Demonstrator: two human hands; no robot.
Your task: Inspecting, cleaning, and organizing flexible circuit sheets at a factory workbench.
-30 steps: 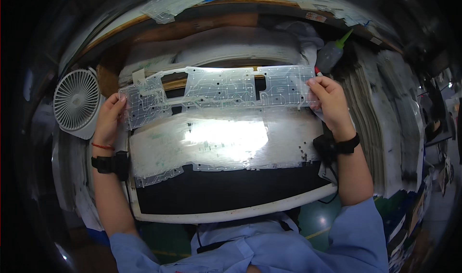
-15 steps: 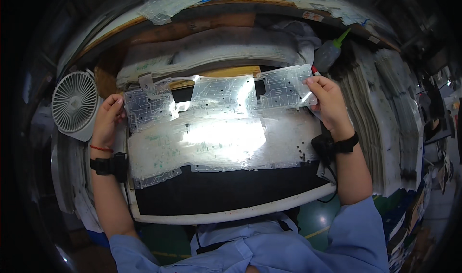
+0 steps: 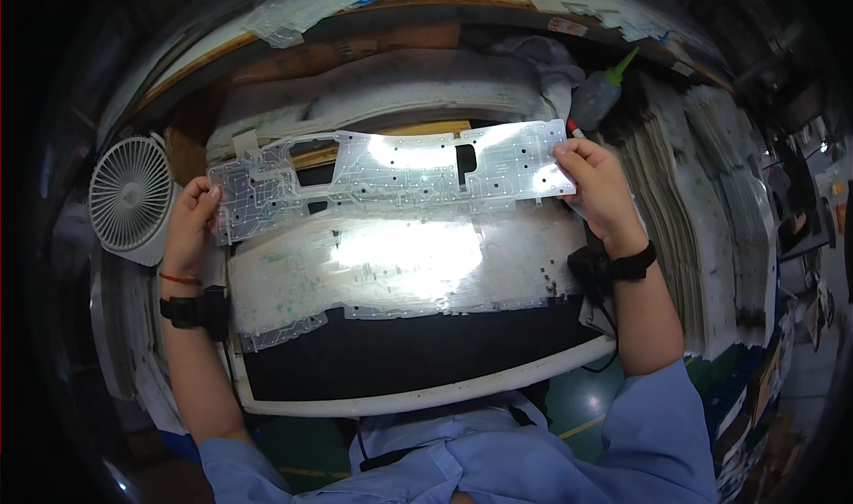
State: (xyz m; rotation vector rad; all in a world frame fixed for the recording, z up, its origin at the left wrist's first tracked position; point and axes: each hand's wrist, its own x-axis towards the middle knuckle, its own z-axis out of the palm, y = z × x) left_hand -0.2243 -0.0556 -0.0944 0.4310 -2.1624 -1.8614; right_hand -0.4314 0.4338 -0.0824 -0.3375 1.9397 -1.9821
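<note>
Clear sheet (image 3: 391, 171) held lifted by both ends, left hand (image 3: 188, 228) and right hand (image 3: 597, 188) fingers pinched on edges; second sheet (image 3: 400, 268) left on board

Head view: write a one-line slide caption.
Left hand and right hand hold a clear circuit sheet by its ends above a workbench.

It looked like a small electronics workshop or assembly bench. A worn wooden workbench (image 3: 355, 55), patched with tape, carried tall stacks of thin printed sheets (image 3: 693, 220) along its right side. A small white round desk fan (image 3: 131, 193) stood at the left, and a grey squeeze bottle with a green nozzle (image 3: 597, 95) sat at the back. A green painted floor (image 3: 586, 406) showed below.
</note>
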